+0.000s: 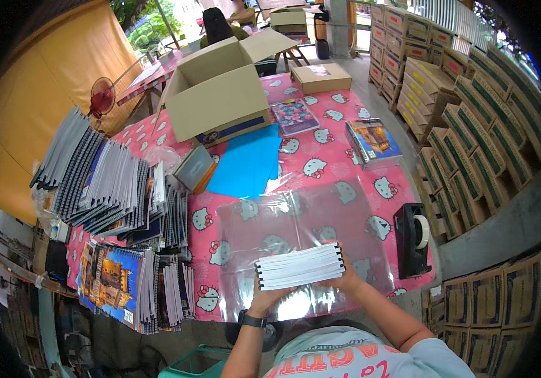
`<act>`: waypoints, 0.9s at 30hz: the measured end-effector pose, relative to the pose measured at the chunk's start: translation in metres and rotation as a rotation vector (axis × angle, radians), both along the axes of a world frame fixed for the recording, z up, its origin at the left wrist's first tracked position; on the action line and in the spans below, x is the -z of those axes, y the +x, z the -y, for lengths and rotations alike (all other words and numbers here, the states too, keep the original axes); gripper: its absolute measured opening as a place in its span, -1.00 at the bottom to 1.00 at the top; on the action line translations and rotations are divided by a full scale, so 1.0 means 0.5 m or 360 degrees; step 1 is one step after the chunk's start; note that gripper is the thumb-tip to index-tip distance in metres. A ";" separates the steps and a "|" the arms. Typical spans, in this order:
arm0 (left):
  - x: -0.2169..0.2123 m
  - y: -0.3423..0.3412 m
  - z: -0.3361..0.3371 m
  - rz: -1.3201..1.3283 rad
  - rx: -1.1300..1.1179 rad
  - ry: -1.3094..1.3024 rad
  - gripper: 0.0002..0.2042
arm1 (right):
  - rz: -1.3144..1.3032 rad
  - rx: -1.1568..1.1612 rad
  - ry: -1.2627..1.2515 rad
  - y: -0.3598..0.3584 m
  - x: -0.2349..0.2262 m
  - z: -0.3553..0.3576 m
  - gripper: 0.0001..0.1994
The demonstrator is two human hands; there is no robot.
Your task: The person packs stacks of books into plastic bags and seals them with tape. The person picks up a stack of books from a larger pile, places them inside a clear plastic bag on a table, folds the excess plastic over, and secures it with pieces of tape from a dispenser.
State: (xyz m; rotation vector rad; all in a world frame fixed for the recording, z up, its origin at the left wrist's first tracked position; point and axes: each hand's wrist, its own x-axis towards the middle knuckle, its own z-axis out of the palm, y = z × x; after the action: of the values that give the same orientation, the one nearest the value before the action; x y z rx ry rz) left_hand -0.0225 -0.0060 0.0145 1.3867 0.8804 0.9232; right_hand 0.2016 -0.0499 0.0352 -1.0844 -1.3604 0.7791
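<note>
Both my hands hold a small stack of spiral-bound notebooks on edge, white page edges facing up, just above a clear plastic sheet spread on the pink cartoon-cat tablecloth. My left hand, with a dark watch at the wrist, grips the stack's left end. My right hand grips the right end.
Fanned rows of spiral notebooks cover the table's left. Farther back lie a blue paper sheet, an open cardboard box, a closed flat box and two notebook piles. A black tape dispenser stands right. Stacked cartons line the right.
</note>
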 end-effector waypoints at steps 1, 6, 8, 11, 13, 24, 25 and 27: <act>0.005 0.008 -0.001 -0.0095 -0.0011 0.0067 -0.31 | 0.0028 0.0018 -0.0067 0.005 0.012 0.002 -0.09; -0.076 0.063 -0.036 0.0131 -0.0355 -0.0156 -0.58 | -0.0270 0.0137 -0.0512 -0.002 -0.047 -0.029 -0.21; -0.067 0.074 -0.106 -0.0234 -0.0227 -0.0490 -0.60 | 0.0258 0.0204 -0.0896 0.036 -0.035 -0.053 -0.40; -0.026 0.082 -0.173 -0.0590 -0.0202 -0.0801 -0.49 | 0.1307 0.0743 -0.0774 0.132 0.045 -0.090 -0.53; 0.001 0.081 -0.180 -0.0334 -0.0180 -0.0811 -0.47 | 0.1607 0.1205 -0.0868 0.165 0.057 -0.051 -0.59; 0.001 0.090 -0.213 -0.0152 0.0086 -0.1041 -0.39 | 0.1650 0.1301 -0.0758 0.186 0.118 -0.026 -0.78; 0.015 0.084 -0.216 -0.0212 0.0045 -0.1019 -0.40 | 0.1639 0.1313 -0.0713 0.184 0.115 -0.028 -0.80; 0.013 0.088 -0.208 -0.0246 -0.0001 -0.0929 -0.39 | 0.1621 0.1338 -0.0633 0.184 0.112 -0.026 -0.84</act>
State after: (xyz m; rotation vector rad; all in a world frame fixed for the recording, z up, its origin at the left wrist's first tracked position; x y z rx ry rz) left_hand 0.0213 0.0982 0.0080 0.9547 1.1560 0.4998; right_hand 0.2936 -0.0371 -0.0207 -2.3437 -1.3291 -0.2182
